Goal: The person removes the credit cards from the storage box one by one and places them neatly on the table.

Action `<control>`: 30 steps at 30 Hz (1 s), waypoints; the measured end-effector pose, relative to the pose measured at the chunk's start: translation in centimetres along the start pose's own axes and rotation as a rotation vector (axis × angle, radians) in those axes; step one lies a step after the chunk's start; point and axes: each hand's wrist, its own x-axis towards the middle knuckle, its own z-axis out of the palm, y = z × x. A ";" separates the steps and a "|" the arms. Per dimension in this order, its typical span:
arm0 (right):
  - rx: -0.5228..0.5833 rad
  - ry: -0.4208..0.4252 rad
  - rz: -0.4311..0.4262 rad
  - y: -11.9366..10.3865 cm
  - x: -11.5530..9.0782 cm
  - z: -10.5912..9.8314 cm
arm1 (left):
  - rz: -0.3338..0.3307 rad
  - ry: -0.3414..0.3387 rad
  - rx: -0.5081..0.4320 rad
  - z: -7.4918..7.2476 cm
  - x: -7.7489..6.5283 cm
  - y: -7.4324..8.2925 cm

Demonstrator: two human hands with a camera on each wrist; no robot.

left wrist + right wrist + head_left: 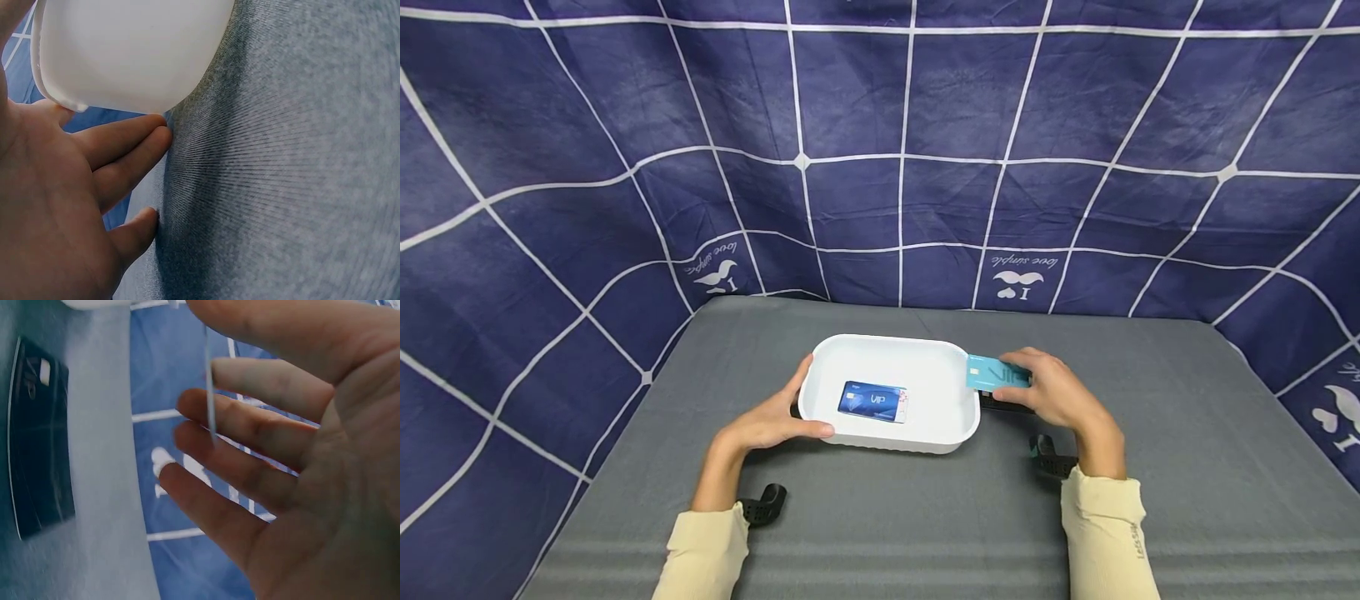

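Observation:
A white rectangular plastic container (891, 442) stands on the table. My left hand (763, 423) holds its left end, thumb on the near rim and index finger along the far left side; the left wrist view shows the other fingers spread below the container's wall (131, 56). Inside lies a dark blue VIP card (868, 400), with a paler card edge showing from beneath. My right hand (1063, 396) pinches a light blue card (987, 372) by its right end, at the container's right rim. Below it a black card (40, 444) lies on the table, partly hidden in the head view.
The grey cloth-covered table (887, 525) extends around the container. Behind it hangs a dark blue curtain (850, 200) with white grid lines. Black wrist mounts (765, 505) sit beside both forearms.

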 end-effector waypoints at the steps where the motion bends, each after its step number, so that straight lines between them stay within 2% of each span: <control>1: 0.009 -0.003 0.008 0.3 -0.2 -0.3 | 0.005 -0.001 0.003 0.0 0.0 0.0; 8: 0.026 -0.033 0.108 2.7 -1.9 -1.9 | -0.006 0.008 0.023 0.1 -0.1 0.0; 15: 0.052 -0.104 0.232 5.4 -3.3 -1.9 | -0.033 0.003 0.048 0.1 0.0 0.2; 20: 0.008 -0.136 0.271 7.0 -4.1 -2.2 | -0.031 0.004 0.042 0.2 0.1 0.2; 25: 0.007 -0.173 0.305 7.7 -4.5 -2.5 | -0.032 0.009 0.041 0.1 0.1 0.1; 30: -0.024 -0.163 0.265 8.1 -4.4 -2.3 | -0.043 0.013 0.032 0.0 0.0 0.2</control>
